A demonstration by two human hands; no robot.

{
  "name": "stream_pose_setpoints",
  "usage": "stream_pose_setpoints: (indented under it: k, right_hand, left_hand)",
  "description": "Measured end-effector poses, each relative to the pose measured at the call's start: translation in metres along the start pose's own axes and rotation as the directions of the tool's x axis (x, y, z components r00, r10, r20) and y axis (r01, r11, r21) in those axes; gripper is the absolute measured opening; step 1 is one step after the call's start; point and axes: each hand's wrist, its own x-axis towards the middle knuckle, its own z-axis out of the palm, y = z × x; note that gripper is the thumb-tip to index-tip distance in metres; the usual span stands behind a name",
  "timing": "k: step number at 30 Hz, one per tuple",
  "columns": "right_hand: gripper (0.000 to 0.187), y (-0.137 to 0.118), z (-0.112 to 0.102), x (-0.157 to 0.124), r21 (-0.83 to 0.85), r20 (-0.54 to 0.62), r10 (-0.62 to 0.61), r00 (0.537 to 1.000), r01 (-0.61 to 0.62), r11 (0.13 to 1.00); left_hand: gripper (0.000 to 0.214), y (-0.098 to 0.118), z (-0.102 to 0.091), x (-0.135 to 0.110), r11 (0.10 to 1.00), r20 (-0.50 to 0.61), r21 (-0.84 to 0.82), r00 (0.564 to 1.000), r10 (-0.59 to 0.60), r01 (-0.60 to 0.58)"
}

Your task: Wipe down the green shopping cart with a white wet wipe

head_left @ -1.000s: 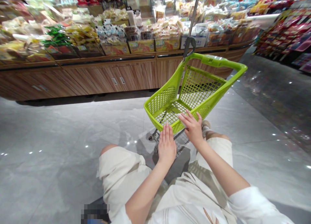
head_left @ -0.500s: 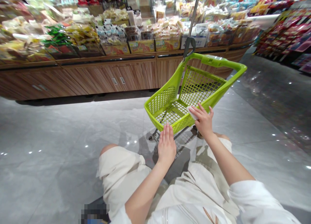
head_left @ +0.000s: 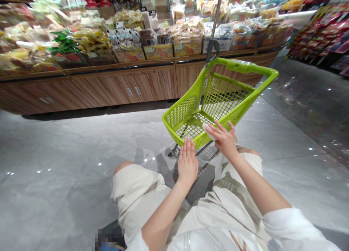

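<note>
A lime-green shopping cart with a lattice basket stands in front of me, its narrow low end toward my knees. My left hand is stretched out flat, fingers together, with the fingertips at the near corner of the basket rim. Under the fingers of my right hand is a small white cloth or tissue, pressed to the rim on the basket's near right side. Most of the white piece is hidden by that hand. Inside the basket only the bare lattice shows.
Behind the cart runs a wooden display counter heaped with packaged snacks. A thin grey pole rises by the cart's back corner. More packaged goods hang on a rack at right. My bent knees flank the cart's near end.
My right hand has slid left along the rim with the white cloth or tissue, nearer to my left hand. The left hand stays at the near corner.
</note>
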Motion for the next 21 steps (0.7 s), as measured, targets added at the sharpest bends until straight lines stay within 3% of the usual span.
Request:
stream_pose_setpoints:
  k: [2, 4, 7, 11, 14, 18, 21]
  right_hand:
    - [0.075, 0.022, -0.002, 0.004, -0.027, -0.056, 0.108, 0.993, -0.109, 0.994]
    - [0.074, 0.027, -0.001, 0.007, -0.034, -0.094, 0.169, 0.981, -0.173, 0.984]
    - [0.074, 0.001, 0.003, 0.003, -0.013, -0.068, 0.133, 0.989, -0.135, 0.991]
    - [0.074, -0.052, 0.013, -0.008, 0.079, -0.01, -0.023, 1.0, 0.024, 0.997]
    - [0.071, -0.066, 0.019, -0.012, 0.11, -0.04, -0.099, 0.994, 0.103, 0.989]
    - [0.066, -0.035, 0.017, -0.005, 0.073, -0.061, -0.209, 0.976, 0.213, 0.974]
    - [0.066, 0.009, 0.013, 0.002, 0.029, -0.08, -0.129, 0.988, 0.132, 0.991]
  left_hand:
    - [0.081, 0.001, 0.0, 0.0, 1.0, -0.002, 0.005, 1.0, 0.005, -0.005]
    - [0.081, 0.002, 0.001, 0.0, 1.0, -0.006, 0.009, 1.0, -0.005, 0.005]
    - [0.083, 0.003, 0.001, 0.0, 1.0, -0.006, 0.004, 1.0, -0.029, 0.029]
    - [0.083, 0.003, 0.001, 0.001, 0.999, 0.001, -0.005, 0.999, -0.035, 0.035]
    - [0.083, 0.001, 0.001, 0.001, 0.999, 0.002, -0.001, 0.999, -0.042, 0.042]
    - [0.084, -0.002, 0.001, 0.001, 1.0, -0.009, -0.004, 1.0, -0.027, 0.027]
    - [0.085, -0.002, 0.001, 0.001, 1.0, -0.013, -0.008, 1.0, -0.01, 0.01]
